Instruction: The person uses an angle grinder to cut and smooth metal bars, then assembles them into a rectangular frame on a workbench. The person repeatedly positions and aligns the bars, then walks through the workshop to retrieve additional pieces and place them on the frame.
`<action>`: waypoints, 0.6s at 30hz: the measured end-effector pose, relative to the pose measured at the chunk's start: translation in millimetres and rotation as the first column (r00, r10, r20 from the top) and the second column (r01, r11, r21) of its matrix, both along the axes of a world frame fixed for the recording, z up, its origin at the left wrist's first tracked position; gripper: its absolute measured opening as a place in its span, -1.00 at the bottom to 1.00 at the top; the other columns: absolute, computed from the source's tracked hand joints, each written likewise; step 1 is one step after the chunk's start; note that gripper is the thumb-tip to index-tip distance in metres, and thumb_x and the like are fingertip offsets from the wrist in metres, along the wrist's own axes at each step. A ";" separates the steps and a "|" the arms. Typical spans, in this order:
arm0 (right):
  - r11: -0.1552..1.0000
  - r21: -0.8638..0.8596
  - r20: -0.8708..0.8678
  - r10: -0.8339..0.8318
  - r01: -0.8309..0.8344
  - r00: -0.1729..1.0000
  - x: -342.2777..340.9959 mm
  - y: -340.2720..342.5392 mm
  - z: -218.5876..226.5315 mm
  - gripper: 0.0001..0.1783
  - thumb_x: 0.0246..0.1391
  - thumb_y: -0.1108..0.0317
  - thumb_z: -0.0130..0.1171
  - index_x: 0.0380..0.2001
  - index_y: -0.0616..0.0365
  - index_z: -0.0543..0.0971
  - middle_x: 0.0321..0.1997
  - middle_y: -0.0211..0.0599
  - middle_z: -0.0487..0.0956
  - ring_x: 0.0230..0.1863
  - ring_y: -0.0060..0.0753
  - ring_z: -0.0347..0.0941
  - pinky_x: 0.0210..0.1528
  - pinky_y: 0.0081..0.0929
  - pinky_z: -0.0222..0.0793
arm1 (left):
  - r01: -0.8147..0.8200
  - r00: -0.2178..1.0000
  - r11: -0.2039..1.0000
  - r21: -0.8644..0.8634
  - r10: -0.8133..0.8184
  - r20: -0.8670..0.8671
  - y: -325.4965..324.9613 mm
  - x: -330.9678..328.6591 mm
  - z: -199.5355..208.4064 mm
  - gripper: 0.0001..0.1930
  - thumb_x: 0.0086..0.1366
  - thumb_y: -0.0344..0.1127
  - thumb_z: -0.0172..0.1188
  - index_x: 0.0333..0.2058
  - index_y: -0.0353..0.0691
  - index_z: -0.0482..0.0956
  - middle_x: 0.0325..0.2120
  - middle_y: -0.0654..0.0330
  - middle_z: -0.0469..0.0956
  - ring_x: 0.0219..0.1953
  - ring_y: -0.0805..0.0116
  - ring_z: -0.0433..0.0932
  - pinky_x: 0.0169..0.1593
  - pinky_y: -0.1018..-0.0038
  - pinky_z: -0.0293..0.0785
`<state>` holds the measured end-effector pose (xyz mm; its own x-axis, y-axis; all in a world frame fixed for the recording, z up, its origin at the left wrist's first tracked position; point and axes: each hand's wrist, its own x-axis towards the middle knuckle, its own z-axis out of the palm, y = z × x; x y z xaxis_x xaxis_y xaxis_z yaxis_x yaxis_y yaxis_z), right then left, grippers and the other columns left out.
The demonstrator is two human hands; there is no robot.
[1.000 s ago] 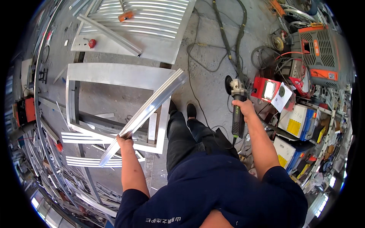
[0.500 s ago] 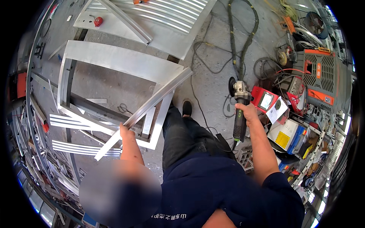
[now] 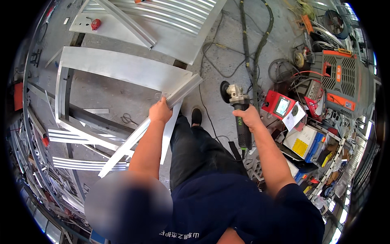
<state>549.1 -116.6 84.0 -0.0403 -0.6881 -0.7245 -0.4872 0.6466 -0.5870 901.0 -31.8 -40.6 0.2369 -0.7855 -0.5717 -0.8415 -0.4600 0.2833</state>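
Heads up on that angle grinder [image 3: 243,132]: you've got it in one hand, so if the disc [image 3: 224,92] catches on something, I'd worry about it kicking and twisting out of line. Can't tell from here whether it's spinning. The metal bar [image 3: 183,90] is a one-hand hold too, and with so much of it hanging off toward 7-8 o'clock, it could swivel or knock the metal frame [image 3: 122,66] under it. No gloves that I can see, so a slip puts bare skin near an edge or the disc. Also mind the dark hoses [image 3: 271,22] on the floor [image 3: 227,30], out at 1-2 o'clock from your shoe [image 3: 196,116]; a careless step that way could snag one.

As for the grips: your left grip [image 3: 161,111] is clamped on the bar, closer to its upper end. The short bit sticks out at 1-2 o'clock from your fingers, the long bit runs down to 7-8. Can't tell if it's touching the frame. Your right grip [image 3: 248,118], roughly 3 o'clock from the left, is wrapped round the grinder just below its head: disc at 10-11 o'clock, body trailing to 6. The bar's upper tip is about 10 o'clock from the disc, near but apart.
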 end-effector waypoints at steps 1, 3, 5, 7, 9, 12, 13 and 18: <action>1.000 0.018 -0.014 0.023 -0.023 1.000 5.3 -2.4 -4.1 -0.53 -0.28 0.31 0.46 -0.27 0.31 0.55 -0.39 -0.34 0.56 -0.40 -0.47 0.43 -0.30 -0.44 0.38 | 0.003 1.000 1.000 0.012 -0.003 0.017 -1.8 -1.0 -5.5 -0.53 0.06 -0.01 0.30 -0.10 -0.11 0.47 -0.29 0.03 0.64 -0.24 0.00 0.62 -0.17 0.15 0.53; 0.997 0.055 -0.041 0.061 -0.059 0.997 14.2 -7.8 -12.1 -0.54 -0.28 0.31 0.45 -0.28 0.31 0.56 -0.39 -0.32 0.56 -0.41 -0.47 0.43 -0.30 -0.44 0.38 | 0.024 0.998 0.999 -0.043 -0.021 0.052 2.3 -5.0 -10.2 -0.58 0.08 0.01 0.28 -0.16 -0.08 0.47 -0.34 0.06 0.65 -0.29 0.02 0.63 -0.23 0.16 0.53; 0.996 0.039 -0.012 0.081 -0.081 0.997 27.2 -13.4 -17.4 -0.55 -0.28 0.32 0.44 -0.28 0.33 0.55 -0.40 -0.29 0.56 -0.40 -0.45 0.44 -0.29 -0.43 0.38 | 0.038 0.997 0.996 -0.077 -0.032 0.073 2.2 -5.3 -9.9 -0.63 0.09 -0.01 0.26 -0.22 -0.08 0.46 -0.38 0.09 0.65 -0.33 0.04 0.64 -0.27 0.15 0.54; 0.991 0.054 -0.028 0.125 -0.123 0.992 39.9 -24.2 -14.8 -0.54 -0.29 0.32 0.44 -0.28 0.34 0.55 -0.40 -0.28 0.56 -0.39 -0.44 0.44 -0.28 -0.42 0.39 | 0.036 0.996 0.995 -0.088 -0.029 0.079 1.5 -7.4 -4.7 -0.68 0.09 -0.06 0.24 -0.28 -0.10 0.45 -0.41 0.10 0.64 -0.35 0.03 0.64 -0.29 0.14 0.54; 0.982 0.056 -0.065 0.182 -0.179 0.981 44.4 -32.1 -23.1 -0.50 -0.33 0.30 0.43 -0.27 0.35 0.55 -0.41 -0.26 0.56 -0.39 -0.41 0.45 -0.28 -0.42 0.39 | 0.032 0.996 0.995 -0.099 -0.024 0.081 2.9 -7.4 -5.9 -0.69 0.08 -0.06 0.25 -0.29 -0.09 0.45 -0.41 0.11 0.65 -0.35 0.04 0.64 -0.30 0.14 0.54; 0.979 0.071 -0.050 0.193 -0.189 0.980 47.8 -41.9 -32.6 -0.51 -0.35 0.29 0.41 -0.30 0.35 0.55 -0.41 -0.25 0.57 -0.41 -0.40 0.45 -0.29 -0.41 0.39 | 0.038 0.995 0.993 -0.115 -0.027 0.097 2.8 -8.5 -5.9 -0.69 0.07 -0.06 0.26 -0.30 -0.07 0.44 -0.41 0.13 0.64 -0.36 0.04 0.64 -0.31 0.14 0.54; 0.975 0.076 -0.056 0.211 -0.207 0.976 48.8 -44.3 -31.6 -0.51 -0.36 0.29 0.41 -0.31 0.35 0.55 -0.42 -0.25 0.57 -0.42 -0.40 0.45 -0.30 -0.41 0.39 | 0.041 0.994 0.992 -0.120 -0.028 0.104 2.4 -8.7 -5.6 -0.69 0.06 -0.06 0.27 -0.31 -0.06 0.44 -0.41 0.13 0.64 -0.36 0.04 0.64 -0.32 0.14 0.54; 0.952 0.097 -0.095 0.300 -0.291 0.949 53.4 -58.6 -23.3 -0.51 -0.38 0.27 0.39 -0.33 0.36 0.56 -0.46 -0.24 0.56 -0.44 -0.39 0.45 -0.31 -0.41 0.40 | 0.034 0.994 0.991 -0.128 -0.021 0.108 3.2 -10.4 -9.5 -0.70 0.03 -0.08 0.28 -0.33 -0.06 0.44 -0.42 0.14 0.63 -0.37 0.03 0.63 -0.32 0.14 0.53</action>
<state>602.5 -175.2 60.7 0.0754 -0.6205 -0.7806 -0.7209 0.5069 -0.4726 890.6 -28.6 -50.2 0.2679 -0.8584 -0.4375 -0.8817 -0.4015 0.2477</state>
